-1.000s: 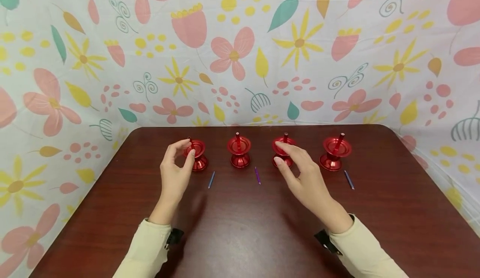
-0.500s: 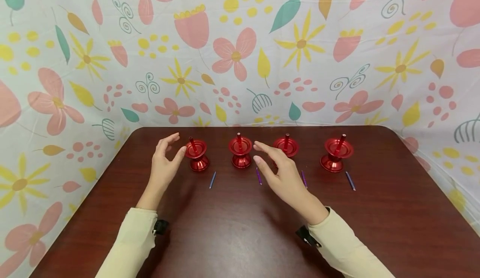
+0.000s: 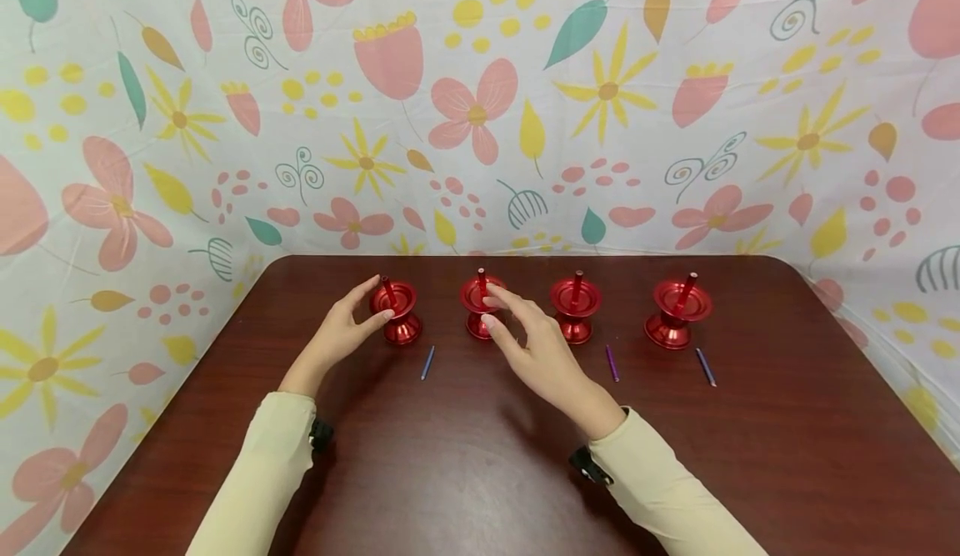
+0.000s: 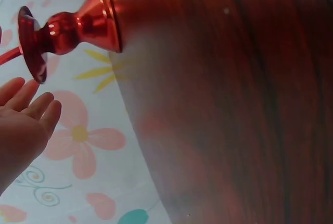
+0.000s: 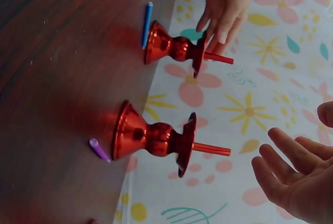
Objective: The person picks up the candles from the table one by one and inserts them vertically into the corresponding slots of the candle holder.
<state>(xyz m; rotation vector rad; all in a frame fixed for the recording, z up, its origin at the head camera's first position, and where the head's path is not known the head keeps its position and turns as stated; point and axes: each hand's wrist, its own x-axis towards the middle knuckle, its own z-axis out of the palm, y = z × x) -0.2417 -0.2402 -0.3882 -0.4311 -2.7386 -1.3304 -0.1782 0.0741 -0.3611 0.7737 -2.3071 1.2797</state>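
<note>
Four is avoided here: several shiny red candle holders stand upright in a row, each with a thin red tube rising from its dish. My left hand (image 3: 337, 335) is beside the leftmost candle holder (image 3: 402, 328), its thumb near the dish rim; in the left wrist view its relaxed fingers (image 4: 44, 112) lie close below the dish, and contact is unclear. In front of the second candle holder (image 3: 472, 296) hovers my right hand (image 3: 540, 356), thumb and fingers apart. The right wrist view shows a gap between that hand (image 5: 299, 177) and the red tube (image 5: 212, 149). Neither hand holds anything.
Right of my right hand stand a third candle holder (image 3: 576, 302) and a fourth-place one (image 3: 670, 331). Thin candle-like sticks lie in front: blue (image 3: 427, 363), purple (image 3: 612, 363), dark blue (image 3: 705, 368). Another purple stick (image 5: 99, 150) is hidden in the head view. A flowered cloth (image 3: 480, 197) hangs behind the table.
My right hand has moved left from the third candle holder to the second. My left hand drew off leftward from the leftmost holder, then came back beside it.
</note>
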